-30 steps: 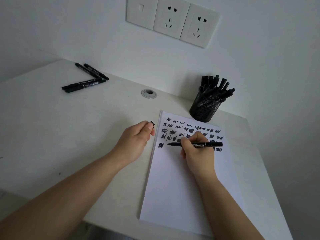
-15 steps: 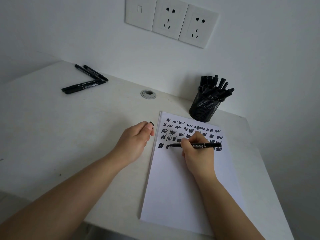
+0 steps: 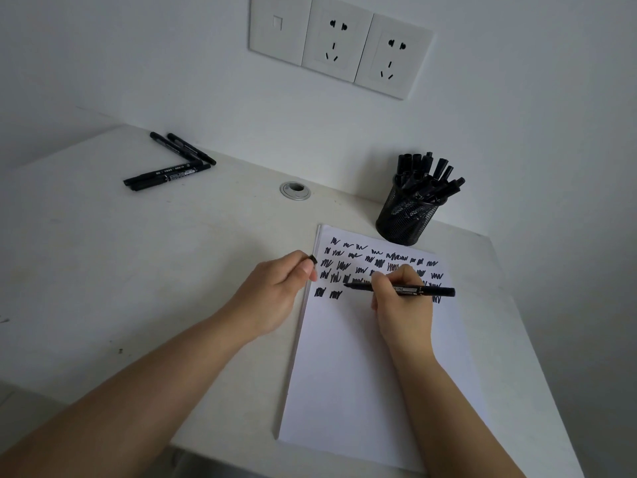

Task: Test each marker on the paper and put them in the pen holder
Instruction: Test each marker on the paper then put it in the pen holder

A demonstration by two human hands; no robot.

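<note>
My right hand [image 3: 403, 301] grips an uncapped black marker [image 3: 434, 290], lying nearly level with its tip pointing left just above the white paper [image 3: 362, 374]. Rows of black scribbles fill the top of the sheet, with two fresh ones at the lower left of them. My left hand [image 3: 275, 291] rests on the desk beside the paper's left edge and pinches the marker's black cap [image 3: 313, 259]. A black mesh pen holder [image 3: 406, 215] full of several black markers stands past the paper's top right corner. Several loose black markers [image 3: 169, 163] lie at the far left of the desk.
A round metal cable grommet [image 3: 295, 191] sits in the white desk [image 3: 120, 270] near the wall. Wall sockets [image 3: 341, 43] are above it. The desk's right edge runs close to the paper and holder.
The right hand has drawn a second scribble in the lowest row and shifted the marker tip slightly right and up off the sheet. The left hand has stayed put.
</note>
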